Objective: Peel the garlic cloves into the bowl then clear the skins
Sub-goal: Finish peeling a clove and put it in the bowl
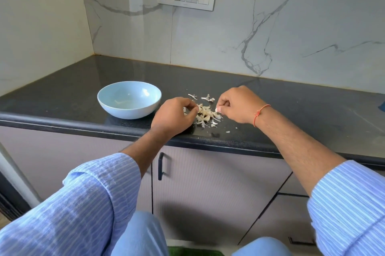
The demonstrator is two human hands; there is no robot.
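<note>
Head view showed both hands over the garlic pile (206, 112) beside the bowl (129, 99), likely for short drops. Left hand (174, 115) pinched a clove; right hand (237, 104) pinched a skin.

Both hands, left hand (174, 115) and right hand (239, 104), pinch at the garlic pile (206, 114) beside the bowl (129, 99).

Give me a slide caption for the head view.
Both hands pick at the garlic pile on the counter, beside the bowl.
</note>
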